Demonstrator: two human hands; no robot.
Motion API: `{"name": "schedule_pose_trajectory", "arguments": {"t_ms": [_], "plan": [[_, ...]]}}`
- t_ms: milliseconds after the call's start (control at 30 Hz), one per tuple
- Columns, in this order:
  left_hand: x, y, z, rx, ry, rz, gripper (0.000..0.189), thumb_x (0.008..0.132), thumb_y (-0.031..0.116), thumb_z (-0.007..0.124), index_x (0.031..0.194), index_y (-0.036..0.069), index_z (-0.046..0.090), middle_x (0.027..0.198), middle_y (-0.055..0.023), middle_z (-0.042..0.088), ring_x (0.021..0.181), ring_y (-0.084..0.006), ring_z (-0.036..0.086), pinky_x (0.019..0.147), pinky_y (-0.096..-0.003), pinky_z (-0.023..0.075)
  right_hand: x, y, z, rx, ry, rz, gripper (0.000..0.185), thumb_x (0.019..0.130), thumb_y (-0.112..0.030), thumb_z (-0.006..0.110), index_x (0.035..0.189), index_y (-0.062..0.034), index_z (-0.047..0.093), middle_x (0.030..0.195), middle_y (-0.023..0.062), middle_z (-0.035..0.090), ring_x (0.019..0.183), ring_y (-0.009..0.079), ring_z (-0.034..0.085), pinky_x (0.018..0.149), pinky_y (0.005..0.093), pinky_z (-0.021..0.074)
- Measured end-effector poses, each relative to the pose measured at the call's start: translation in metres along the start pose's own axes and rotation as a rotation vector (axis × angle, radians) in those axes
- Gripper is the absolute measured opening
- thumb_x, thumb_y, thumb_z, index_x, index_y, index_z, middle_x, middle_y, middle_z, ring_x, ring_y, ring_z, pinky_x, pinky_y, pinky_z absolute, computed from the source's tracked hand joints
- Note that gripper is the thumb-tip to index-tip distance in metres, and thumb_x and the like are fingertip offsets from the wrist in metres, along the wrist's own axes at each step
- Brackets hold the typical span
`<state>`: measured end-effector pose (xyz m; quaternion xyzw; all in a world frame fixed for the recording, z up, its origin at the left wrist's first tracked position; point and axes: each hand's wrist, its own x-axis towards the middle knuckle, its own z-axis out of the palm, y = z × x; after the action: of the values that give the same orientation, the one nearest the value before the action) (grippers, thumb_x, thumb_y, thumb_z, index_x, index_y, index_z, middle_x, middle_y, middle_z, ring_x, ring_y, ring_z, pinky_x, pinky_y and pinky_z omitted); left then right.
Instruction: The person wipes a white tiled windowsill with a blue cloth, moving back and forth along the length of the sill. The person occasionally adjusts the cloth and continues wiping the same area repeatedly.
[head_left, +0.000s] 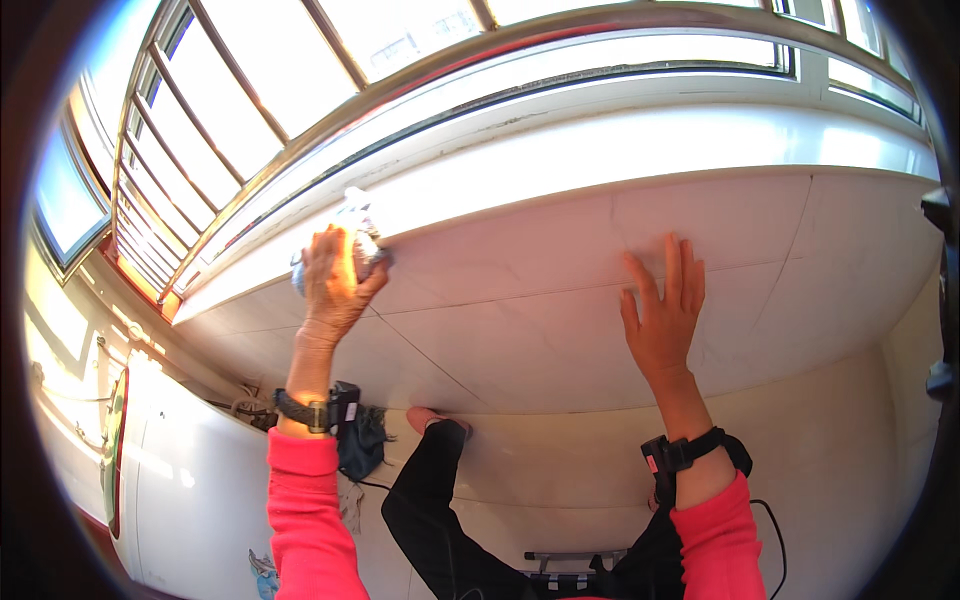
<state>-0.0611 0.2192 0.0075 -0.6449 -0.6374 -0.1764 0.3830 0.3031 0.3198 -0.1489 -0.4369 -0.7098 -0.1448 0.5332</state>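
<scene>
A crumpled blue-and-white cloth (366, 232) is bunched under my left hand (331, 274), whose fingers press it against the front edge of the white window sill (525, 176). Part of the cloth is hidden by that hand and washed out by sunlight. To the right, my right hand (664, 307) holds nothing. Its fingers are spread over the pale tiled wall (525, 330) below the sill; whether they touch the tile I cannot tell.
Metal railings (334, 41) run along the window above the sill. A white cabinet or appliance (202, 480) stands at the left, with pipes (247, 401) behind it. A dark cloth (366, 446) lies by my left forearm. Below me, a metal-framed seat (574, 559) shows between my legs.
</scene>
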Motion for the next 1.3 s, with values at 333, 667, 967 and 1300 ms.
{"name": "schedule_pose_trajectory", "arguments": {"t_ms": [333,667,967,1300], "plan": [[0.057,0.135,-0.004,-0.085,0.041,0.23,0.063,0.078,0.03,0.077,0.131,0.013,0.047,0.117,-0.0088,0.052,0.108,-0.029,0.049,0.09,-0.0457,0.037,0.0,0.001,-0.004,0.04,-0.015,-0.004,0.053,0.082,-0.006,0.067,0.131,-0.0242,0.058,0.154,0.014,0.034,0.141,0.0357,0.034,0.114,0.0555,0.0257],[0.105,0.255,0.004,-0.198,0.141,0.381,0.064,0.082,0.037,0.074,0.134,0.013,0.046,0.123,-0.0081,0.052,0.113,-0.0287,0.049,0.091,-0.0542,0.0392,-0.004,0.005,-0.001,0.07,-0.056,0.001,0.047,0.084,-0.008,0.066,0.129,-0.0215,0.06,0.152,0.0133,0.037,0.141,0.0336,0.035,0.116,0.0548,0.0224],[0.129,0.3,0.009,-0.312,0.109,0.418,0.056,0.086,0.037,0.07,0.132,0.014,0.048,0.133,-0.0143,0.054,0.122,-0.0346,0.053,0.097,-0.061,0.0435,-0.005,0.008,-0.002,0.063,-0.062,-0.03,0.042,0.086,-0.009,0.066,0.127,-0.0167,0.061,0.15,0.0146,0.039,0.142,0.0349,0.033,0.116,0.0542,0.0235],[0.1,0.219,0.013,-0.325,0.204,0.386,0.064,0.083,0.037,0.075,0.136,0.015,0.046,0.121,-0.01,0.052,0.109,-0.0317,0.053,0.087,-0.0524,0.0449,-0.002,0.001,-0.008,0.04,-0.109,-0.042,0.046,0.083,-0.004,0.066,0.127,-0.0164,0.061,0.154,0.0142,0.035,0.143,0.0364,0.031,0.115,0.0544,0.0257]]}}
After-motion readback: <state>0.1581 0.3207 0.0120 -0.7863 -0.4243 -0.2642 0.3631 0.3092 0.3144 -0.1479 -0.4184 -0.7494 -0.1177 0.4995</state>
